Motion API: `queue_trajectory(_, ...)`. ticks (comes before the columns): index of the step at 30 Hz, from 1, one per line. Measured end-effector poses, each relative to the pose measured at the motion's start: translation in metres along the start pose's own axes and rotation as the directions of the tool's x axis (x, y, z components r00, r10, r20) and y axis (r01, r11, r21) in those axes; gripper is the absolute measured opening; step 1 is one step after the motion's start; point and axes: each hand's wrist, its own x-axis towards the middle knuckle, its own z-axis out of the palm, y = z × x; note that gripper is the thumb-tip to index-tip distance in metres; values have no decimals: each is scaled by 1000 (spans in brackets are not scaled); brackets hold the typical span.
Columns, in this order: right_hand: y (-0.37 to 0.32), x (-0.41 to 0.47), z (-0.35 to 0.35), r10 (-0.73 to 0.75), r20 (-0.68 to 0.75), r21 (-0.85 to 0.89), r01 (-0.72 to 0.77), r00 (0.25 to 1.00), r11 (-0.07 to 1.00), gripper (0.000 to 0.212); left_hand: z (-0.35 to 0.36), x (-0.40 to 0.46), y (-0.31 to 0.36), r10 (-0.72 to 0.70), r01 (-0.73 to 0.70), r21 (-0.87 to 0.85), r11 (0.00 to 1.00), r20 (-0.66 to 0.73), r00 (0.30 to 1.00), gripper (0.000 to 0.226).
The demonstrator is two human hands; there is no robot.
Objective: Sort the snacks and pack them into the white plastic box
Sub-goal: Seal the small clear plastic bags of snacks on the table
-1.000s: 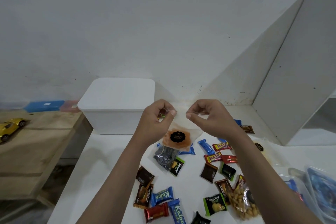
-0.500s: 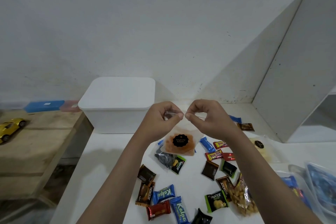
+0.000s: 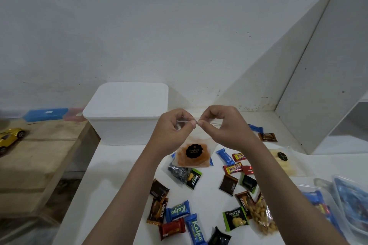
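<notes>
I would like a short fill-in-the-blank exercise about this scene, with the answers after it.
1. Both hands, left hand and right hand, pinch the top of a clear bag of ____ coloured snack.
2. The lid of the white plastic box is ____.
3. The toy car on the wooden table is ____.

Answers: orange; closed; yellow

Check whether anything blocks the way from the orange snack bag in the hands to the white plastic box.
The lid does. Both hands, left and right, pinch the top edge of the clear bag of orange snacks just right of the white plastic box. Nothing lies between bag and box, but the white lid covers the box.
</notes>
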Motion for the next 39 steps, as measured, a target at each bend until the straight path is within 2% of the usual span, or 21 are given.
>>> queue_trajectory(3, 3, -2, -4, 47, -25, 66, -46, 999, 997, 4, -6, 0, -1, -27, 25, -66, 998, -38, 999, 8)
queue_trajectory(6, 8, -5, -9, 90, -38, 95, -86, 995, 992, 13, -11, -1, 0, -49, 46, -82, 996, -37, 998, 8)
queue_trajectory(10, 8, -7, -8, 72, -27, 53, -70, 997, 996, 16, -14, 1, 2, -65, 65, 32, 997, 14, 998, 9)
queue_trajectory(16, 11, -10, -6, 16, -18, -15, -16, 1000, 1000, 7, -10, 2, 15, 5, -24, 198, 980, 97, 995, 6)
queue_trajectory(21, 10, -10, -6, -5, -26, -2, 5, 1000, 1000, 7, -5, 4, 19, 28, -68, 315, 947, 130, 991, 3)
queue_trajectory(29, 9, -7, -3, 14, -18, 35, -13, 1000, 999, 11, -2, 2, 17, 106, -125, 237, 963, 90, 990, 7)
queue_trajectory(34, 9, -7, 1, -14, -17, 42, 15, 1000, 999, 14, 0, 0, 14, 90, -97, 207, 973, 47, 995, 11)
queue_trajectory(39, 11, -5, 1, -9, 3, 44, 9, 1000, 999, 14, -1, 3, 12, 43, -61, 239, 969, 83, 996, 22)
